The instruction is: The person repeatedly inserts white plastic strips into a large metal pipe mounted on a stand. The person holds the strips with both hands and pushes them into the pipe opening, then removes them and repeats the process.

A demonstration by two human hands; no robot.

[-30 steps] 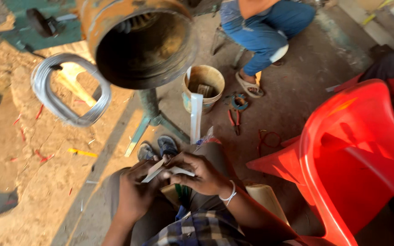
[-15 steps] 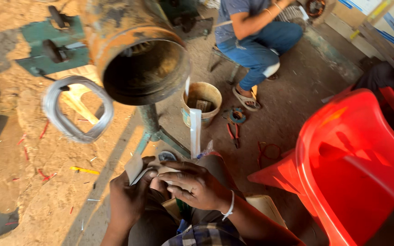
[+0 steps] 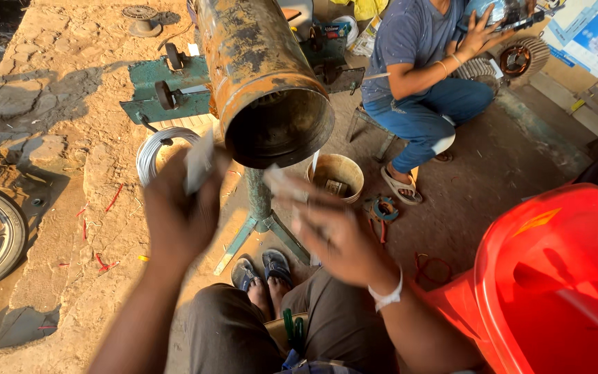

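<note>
While the left hand (image 3: 178,215) pinches a pale strip (image 3: 198,163), the right hand (image 3: 337,235) grips another pale piece (image 3: 282,183) — both blurred, below the rusty cylinder (image 3: 268,90).

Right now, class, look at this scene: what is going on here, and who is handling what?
A seated person has both hands raised in front of a rusty metal cylinder on a green stand. The left hand holds a pale, blurred strip; the right hand grips another pale piece. A coil of wire and a bucket sit on the ground. Opposite, another person sits handling a motor part.
</note>
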